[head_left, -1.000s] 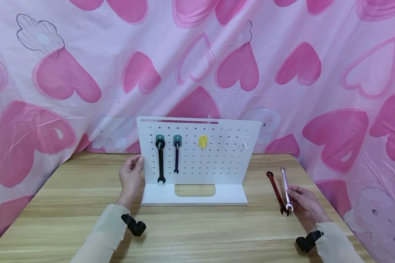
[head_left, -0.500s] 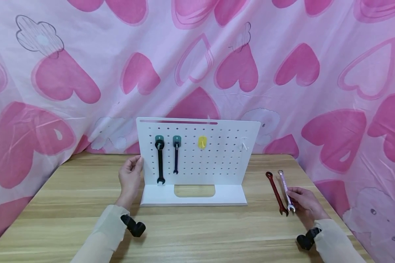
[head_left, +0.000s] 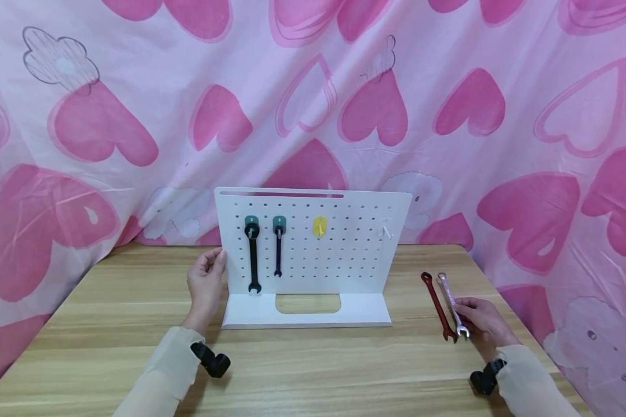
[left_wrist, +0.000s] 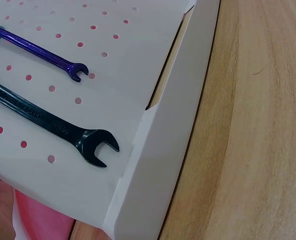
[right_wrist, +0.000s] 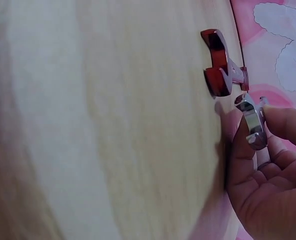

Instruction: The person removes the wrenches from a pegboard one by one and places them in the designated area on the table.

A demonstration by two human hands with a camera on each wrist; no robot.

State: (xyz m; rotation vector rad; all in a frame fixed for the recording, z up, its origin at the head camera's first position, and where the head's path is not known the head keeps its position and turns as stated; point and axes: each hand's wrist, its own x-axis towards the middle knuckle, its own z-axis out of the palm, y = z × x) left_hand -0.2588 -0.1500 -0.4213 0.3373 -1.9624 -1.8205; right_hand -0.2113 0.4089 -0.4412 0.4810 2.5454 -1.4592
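Observation:
My left hand pinches the left edge of a white pegboard standing on the table. On its left side hang a large black combination wrench and a smaller purple one; their open ends show close up in the left wrist view. At the right, my right hand holds a silver combination wrench between thumb and fingers, its open end towards me. Just left of it lies a red combination wrench on the wood. The right wrist view shows the silver wrench's jaw end-on.
A yellow hook and a clear or white hook are fixed on the pegboard with nothing hanging from them. Wooden tabletop spreads in front of the board. A pink heart-patterned curtain closes off the back and sides.
The silver wrench's ring end has come down and a little left, and its open end has shifted slightly right, away from the red wrench. My left hand stays at the pegboard's edge.

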